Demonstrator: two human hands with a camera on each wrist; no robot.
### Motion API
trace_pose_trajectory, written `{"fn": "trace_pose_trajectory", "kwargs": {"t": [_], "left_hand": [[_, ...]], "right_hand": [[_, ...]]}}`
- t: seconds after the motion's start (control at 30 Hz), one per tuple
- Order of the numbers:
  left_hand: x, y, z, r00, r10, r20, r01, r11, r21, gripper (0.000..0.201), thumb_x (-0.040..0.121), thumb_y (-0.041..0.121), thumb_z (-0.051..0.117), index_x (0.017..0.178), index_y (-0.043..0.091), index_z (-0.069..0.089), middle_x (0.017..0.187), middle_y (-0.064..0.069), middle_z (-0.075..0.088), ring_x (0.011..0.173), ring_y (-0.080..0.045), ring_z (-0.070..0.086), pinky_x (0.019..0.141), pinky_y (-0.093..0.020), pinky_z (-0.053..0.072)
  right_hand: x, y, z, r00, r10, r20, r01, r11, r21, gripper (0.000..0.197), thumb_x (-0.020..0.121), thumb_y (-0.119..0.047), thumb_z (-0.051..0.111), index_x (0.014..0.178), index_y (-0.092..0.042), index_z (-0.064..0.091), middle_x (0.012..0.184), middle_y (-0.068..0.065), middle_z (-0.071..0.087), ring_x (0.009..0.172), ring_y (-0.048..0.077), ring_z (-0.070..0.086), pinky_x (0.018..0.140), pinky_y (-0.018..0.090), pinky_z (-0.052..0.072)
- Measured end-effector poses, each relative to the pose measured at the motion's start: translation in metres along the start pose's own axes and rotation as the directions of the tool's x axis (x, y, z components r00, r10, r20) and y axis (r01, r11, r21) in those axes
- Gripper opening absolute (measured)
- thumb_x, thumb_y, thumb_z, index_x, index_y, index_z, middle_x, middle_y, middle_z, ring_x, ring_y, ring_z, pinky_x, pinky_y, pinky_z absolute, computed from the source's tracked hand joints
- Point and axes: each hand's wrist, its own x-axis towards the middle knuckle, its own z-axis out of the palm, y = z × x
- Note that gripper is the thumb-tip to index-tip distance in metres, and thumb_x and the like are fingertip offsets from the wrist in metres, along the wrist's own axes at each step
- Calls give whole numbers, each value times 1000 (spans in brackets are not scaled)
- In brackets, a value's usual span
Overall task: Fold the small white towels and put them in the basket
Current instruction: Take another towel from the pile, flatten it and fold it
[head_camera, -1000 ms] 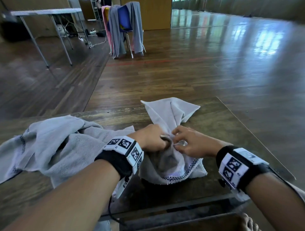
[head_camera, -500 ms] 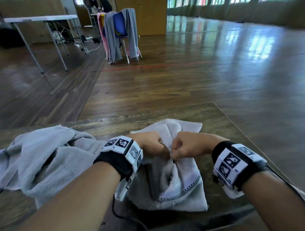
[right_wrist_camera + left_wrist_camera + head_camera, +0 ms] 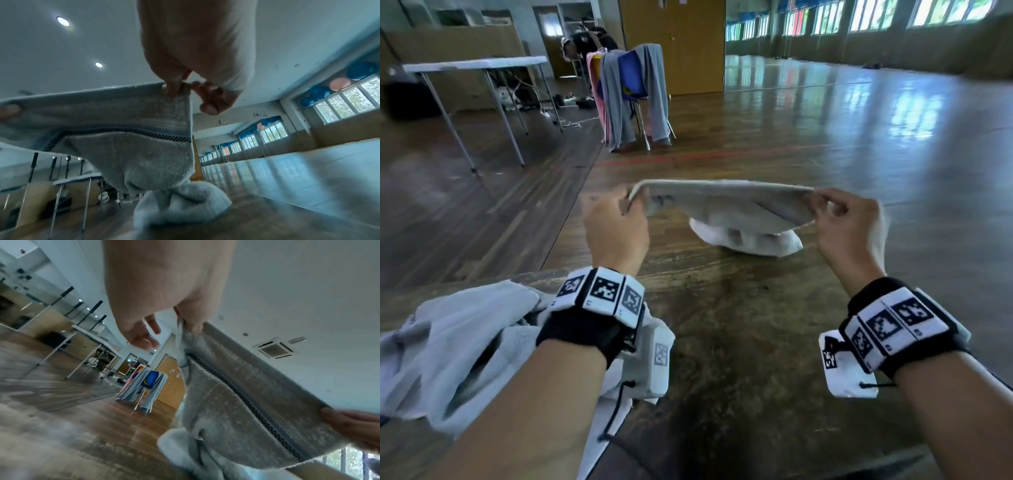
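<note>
A small white towel [image 3: 726,202] with a dark checkered stripe [image 3: 242,395] hangs stretched between my two hands above the wooden table [image 3: 739,329]. My left hand [image 3: 616,219] pinches its left top corner; in the left wrist view the left hand [image 3: 185,321] holds the hem between thumb and finger. My right hand [image 3: 839,219] pinches the right top corner, and the right wrist view shows that hand [image 3: 180,87] on the hem. The towel's lower end [image 3: 750,240] still bunches on the table. No basket is in view.
A heap of other pale towels [image 3: 458,342] lies at the table's left, under my left forearm. Beyond the table is wooden floor, with a cloth-draped blue chair [image 3: 633,92] and a folding table [image 3: 476,68] far off at the back left.
Both hands were together, gripping the bunched towel low on the table. They have risen and moved apart, pulling the towel's top edge taut and lifting most of it off the table.
</note>
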Motion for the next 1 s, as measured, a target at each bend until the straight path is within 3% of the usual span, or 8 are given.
{"fn": "trace_pose_trajectory", "kwargs": {"t": [0.2,0.4,0.5,0.57,0.7,0.77,0.87,1.0], "left_hand": [[-17,-22,13,920,-226,322,238,971,-1,32,100,28,55,74,12,63,60,-4,59,45,-21,64,45,-28,51],[-17,-23,29,850,-385,358,410,912,8,36,100,39,53,96,7,67,66,-14,65,48,-35,69,53,-48,61],[1,-15,38,769,-486,414,621,723,-303,24,101,28,55,101,6,64,83,-22,73,62,-38,73,57,-45,62],[21,-11,46,824,-449,346,566,678,-469,16,100,21,57,98,8,66,98,-21,74,77,-34,73,70,-43,62],[40,-13,49,980,-119,160,146,974,-171,20,98,28,58,83,20,69,73,5,66,67,-8,61,62,-9,46],[39,-26,54,979,-36,200,24,998,59,40,98,30,58,59,19,55,55,7,48,50,-7,42,47,-19,33],[30,-40,64,906,-141,399,84,984,157,42,98,30,59,66,3,62,66,-2,52,59,-18,47,61,-35,47],[16,-34,80,975,21,222,-26,999,21,30,98,21,58,74,3,64,67,0,50,61,-13,45,61,-26,31]], "right_hand": [[-7,37,8,981,72,179,-54,993,-105,22,90,-46,70,102,-30,80,95,1,76,90,20,66,81,25,45],[18,42,19,966,116,233,-95,991,-99,22,81,-63,64,92,-47,75,97,1,79,92,33,73,83,47,61],[37,35,31,956,120,267,-158,980,123,12,84,-48,73,77,-40,78,85,-6,78,75,20,77,71,47,64],[50,31,41,963,88,256,-148,963,225,8,84,-43,75,80,-38,78,85,-7,78,78,15,77,75,46,64],[61,36,56,981,65,183,-140,889,436,9,87,-35,75,89,-41,81,92,-7,79,81,14,77,67,40,65],[62,47,61,977,116,178,-182,888,423,7,87,-30,77,89,-36,81,94,-7,79,80,13,77,67,38,64],[59,66,65,907,299,298,-400,835,379,3,88,-22,78,88,-22,81,89,-1,79,80,16,78,68,38,64],[62,72,62,952,257,166,-303,872,386,9,88,-23,79,97,-23,81,91,-5,78,80,12,77,65,33,64]]}}
